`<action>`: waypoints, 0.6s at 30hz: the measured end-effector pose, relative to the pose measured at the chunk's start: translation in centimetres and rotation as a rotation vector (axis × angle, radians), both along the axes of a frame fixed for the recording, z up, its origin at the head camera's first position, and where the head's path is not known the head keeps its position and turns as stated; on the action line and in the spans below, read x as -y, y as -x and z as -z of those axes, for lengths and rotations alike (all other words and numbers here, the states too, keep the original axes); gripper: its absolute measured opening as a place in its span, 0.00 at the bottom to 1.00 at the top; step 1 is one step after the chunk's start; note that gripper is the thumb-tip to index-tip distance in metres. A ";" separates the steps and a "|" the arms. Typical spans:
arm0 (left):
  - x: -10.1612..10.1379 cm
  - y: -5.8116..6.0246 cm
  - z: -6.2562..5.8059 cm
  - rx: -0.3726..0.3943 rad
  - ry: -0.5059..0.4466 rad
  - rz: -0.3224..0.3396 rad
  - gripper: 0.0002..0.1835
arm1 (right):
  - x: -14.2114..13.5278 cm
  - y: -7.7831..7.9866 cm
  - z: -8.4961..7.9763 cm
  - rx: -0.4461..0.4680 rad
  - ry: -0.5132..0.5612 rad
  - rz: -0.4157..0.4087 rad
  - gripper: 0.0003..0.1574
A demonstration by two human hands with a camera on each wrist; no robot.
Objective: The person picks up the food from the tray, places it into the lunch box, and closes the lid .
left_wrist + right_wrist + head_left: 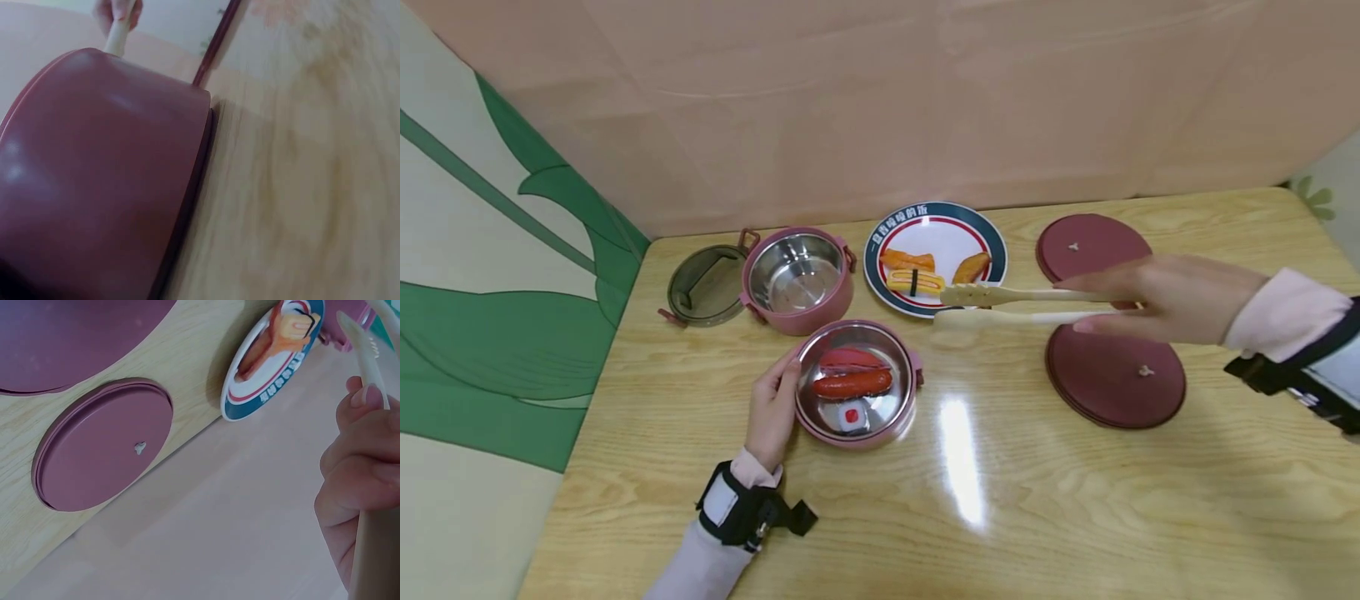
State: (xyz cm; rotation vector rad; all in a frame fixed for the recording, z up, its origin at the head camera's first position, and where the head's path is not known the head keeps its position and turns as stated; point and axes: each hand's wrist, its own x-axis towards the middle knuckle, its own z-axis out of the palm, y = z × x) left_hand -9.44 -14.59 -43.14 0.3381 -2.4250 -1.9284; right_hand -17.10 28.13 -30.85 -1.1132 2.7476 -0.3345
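My left hand (772, 408) holds the near pink pot (868, 443) at its left side, thumb at the rim. In this steel-lined pot lie a red sausage (853, 384), a red piece with pale streaks (853, 361) and a white sushi-like piece (852, 417) with a red centre. My right hand (1180, 300) grips pale tongs (992, 295), whose two arms stand apart over the near edge of the plate (992, 233). On that plate sit a yellow piece with a dark band (928, 283), an orange piece (902, 259) and a golden-brown piece (972, 267).
A second pink pot (816, 321), with nothing inside, stands behind the first. Left of it lies a glass lid (707, 292). Two dark red round pieces (1090, 237), each with a small pale knob, lie at the right beneath my right hand. A wall rises behind the table.
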 end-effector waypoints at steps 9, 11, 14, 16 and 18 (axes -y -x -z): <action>1.3 0.3 -0.1 0.006 0.022 -0.038 0.21 | -0.2 0.8 0.4 -0.018 0.009 -0.011 0.33; 1.5 0.4 0.0 0.002 0.021 -0.041 0.21 | -0.2 1.0 0.6 -0.024 0.013 -0.019 0.33; 1.6 0.6 0.0 -0.010 0.018 -0.049 0.21 | -0.3 1.3 0.7 -0.031 -0.001 -0.009 0.32; 1.6 0.7 0.0 -0.012 0.012 -0.053 0.21 | -0.4 1.4 0.8 -0.027 -0.012 0.006 0.32; 1.6 0.7 -0.1 -0.003 0.003 -0.047 0.21 | -0.4 1.6 0.9 -0.020 -0.018 0.018 0.32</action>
